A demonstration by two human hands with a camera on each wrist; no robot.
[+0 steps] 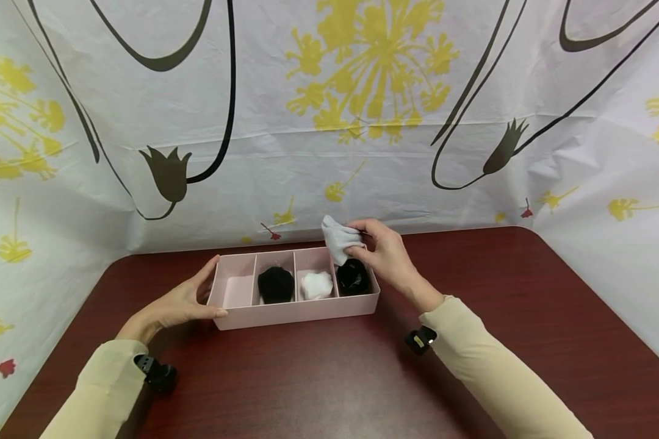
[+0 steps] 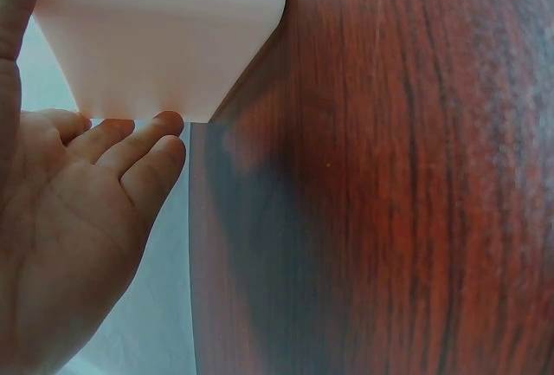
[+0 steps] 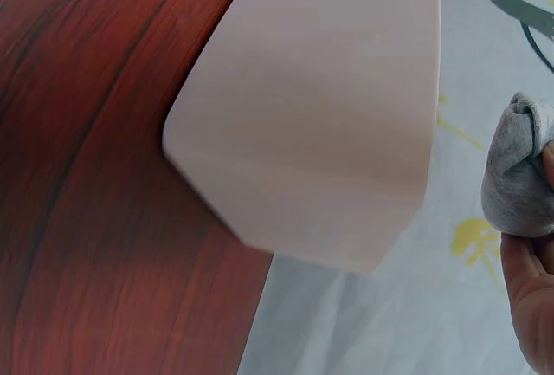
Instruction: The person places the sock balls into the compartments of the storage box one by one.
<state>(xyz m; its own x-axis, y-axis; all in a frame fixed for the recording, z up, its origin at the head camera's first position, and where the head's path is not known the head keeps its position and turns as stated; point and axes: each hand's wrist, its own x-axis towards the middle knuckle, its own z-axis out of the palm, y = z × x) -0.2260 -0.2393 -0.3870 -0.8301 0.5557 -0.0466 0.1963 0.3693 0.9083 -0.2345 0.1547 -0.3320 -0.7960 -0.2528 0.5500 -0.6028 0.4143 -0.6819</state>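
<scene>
A long pink divided box (image 1: 296, 313) rests on the table. At its left end my left hand (image 1: 178, 303) grips it, thumb against the front wall and fingers at the back corner; in the left wrist view the fingertips (image 2: 169, 122) touch the end wall. My right hand (image 1: 383, 255) pinches a light grey rolled-up sock (image 1: 337, 238) above the rightmost compartment. That compartment holds a shiny black bundle (image 1: 353, 277). A white bundle (image 1: 316, 285) and a matte black bundle (image 1: 276, 285) lie in the two middle compartments. Nothing lies in the leftmost compartment (image 1: 238, 291).
The dark red-brown wooden table (image 1: 318, 378) has rounded back corners. Close behind its back edge hangs a white patterned sheet (image 1: 318, 171), which also runs along both sides. The box stands near that back edge.
</scene>
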